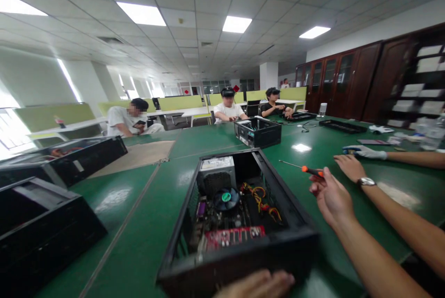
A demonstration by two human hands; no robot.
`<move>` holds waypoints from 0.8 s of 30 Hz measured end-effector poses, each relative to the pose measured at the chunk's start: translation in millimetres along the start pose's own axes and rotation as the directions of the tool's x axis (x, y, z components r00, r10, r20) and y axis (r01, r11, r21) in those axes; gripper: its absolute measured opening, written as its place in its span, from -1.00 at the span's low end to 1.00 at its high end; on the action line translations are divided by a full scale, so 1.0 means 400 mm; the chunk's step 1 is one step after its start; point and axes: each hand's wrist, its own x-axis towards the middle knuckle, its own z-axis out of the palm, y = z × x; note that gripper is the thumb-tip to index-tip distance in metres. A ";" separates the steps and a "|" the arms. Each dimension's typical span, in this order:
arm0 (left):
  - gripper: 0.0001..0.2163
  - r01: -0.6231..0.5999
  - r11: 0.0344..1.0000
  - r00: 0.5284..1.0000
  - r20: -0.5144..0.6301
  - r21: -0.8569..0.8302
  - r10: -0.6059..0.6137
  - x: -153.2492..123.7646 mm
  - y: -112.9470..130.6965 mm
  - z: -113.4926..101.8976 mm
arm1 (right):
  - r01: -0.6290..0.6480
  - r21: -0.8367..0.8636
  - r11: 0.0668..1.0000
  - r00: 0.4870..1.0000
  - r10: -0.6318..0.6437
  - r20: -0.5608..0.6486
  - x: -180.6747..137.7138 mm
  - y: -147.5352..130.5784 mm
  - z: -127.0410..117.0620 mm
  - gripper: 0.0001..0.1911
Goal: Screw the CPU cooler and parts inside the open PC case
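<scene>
An open black computer case (239, 254) lies before me on the green table. Inside it show a cooling fan (226, 199), a silver power supply (217, 170), a red circuit card (234, 237) and bundled yellow and red cables (259, 196). At the bottom edge, my left hand (259, 284) rests with outstretched fingers against the near side of the case, slightly blurred and partly cut off. To the right of the case, my right hand (335, 198) is closed round the orange-and-black handle of a screwdriver (311, 171), its shaft pointing left above the table.
A co-worker's bare hand with a watch (366, 181) and a gloved hand (366, 152) rest at right. More computer cases (83, 159) stand left, with another case (259, 133) further back. Several people sit beyond. A black panel (342, 126) lies far right.
</scene>
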 end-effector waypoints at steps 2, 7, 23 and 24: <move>-0.51 0.144 0.989 0.989 0.035 -0.037 -0.143 0.052 -0.173 0.020 | 0.009 -0.049 0.999 0.999 -0.011 -0.035 -0.011 0.048 -0.008 -0.48; -0.50 0.886 0.448 0.454 0.028 -0.120 -0.891 0.157 -0.464 0.110 | -0.059 -0.343 0.938 0.984 0.112 0.137 -0.072 0.176 0.014 -0.42; -0.58 0.556 0.406 0.279 -0.298 -0.725 -0.913 0.099 -0.484 0.188 | 0.341 -0.729 0.594 0.759 0.284 0.586 -0.129 0.184 0.022 -0.75; -0.57 0.532 0.413 0.283 -0.304 -0.740 -0.910 0.101 -0.479 0.186 | 0.372 -0.734 0.569 0.747 0.286 0.600 -0.136 0.183 0.023 -0.76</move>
